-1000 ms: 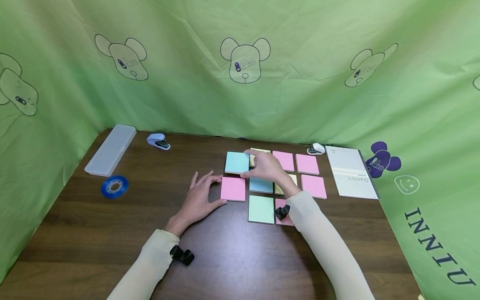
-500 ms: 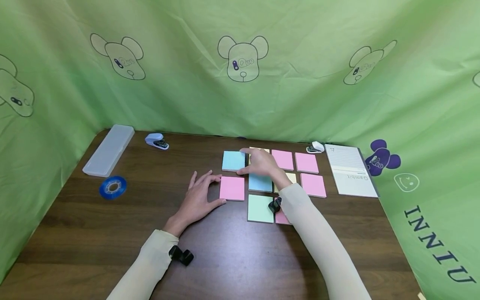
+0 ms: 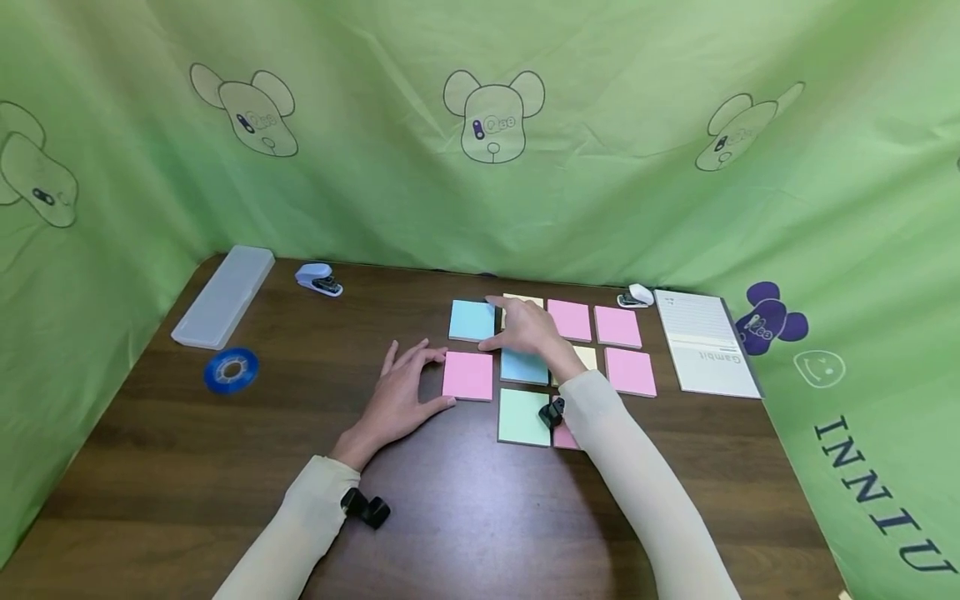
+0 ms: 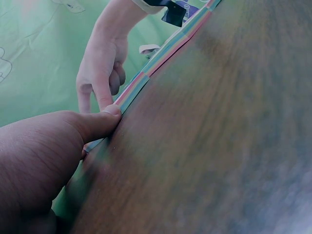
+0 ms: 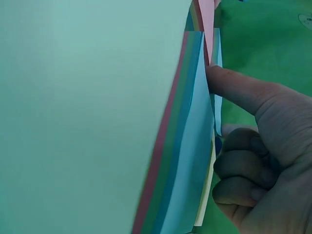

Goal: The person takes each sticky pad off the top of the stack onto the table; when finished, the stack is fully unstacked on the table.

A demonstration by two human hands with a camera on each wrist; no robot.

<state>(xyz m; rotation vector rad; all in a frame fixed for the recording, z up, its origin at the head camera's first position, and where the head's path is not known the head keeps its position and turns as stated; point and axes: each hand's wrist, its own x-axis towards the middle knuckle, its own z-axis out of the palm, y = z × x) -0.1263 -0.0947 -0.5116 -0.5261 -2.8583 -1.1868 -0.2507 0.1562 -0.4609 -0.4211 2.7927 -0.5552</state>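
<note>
Colourful square sticky note pads lie in rows on the wooden table. At the group's left front, my left hand (image 3: 395,396) pinches a pink sticky note pad (image 3: 467,377), index finger at its far left corner and thumb (image 4: 100,124) against its near side. Just beyond is a blue sticky note pad (image 3: 471,321). My right hand (image 3: 528,329) reaches over the group and holds that pad by its right edge, thumb and index finger at the corners. The remaining fingers (image 5: 241,163) of this hand are curled under, and it partly hides a yellow pad (image 3: 523,298).
Beside the hands lie another blue pad (image 3: 525,367), a mint pad (image 3: 523,417) and several pink pads (image 3: 617,326). Farther out are a white stapler (image 3: 636,296), a notebook (image 3: 708,342), a lilac stapler (image 3: 318,279), blue tape (image 3: 231,371) and a translucent case (image 3: 225,297).
The right hand and the blue pad it holds have shifted slightly left and away, leaving a wider gap to the pink pad. The left hand stays at the pink pad.
</note>
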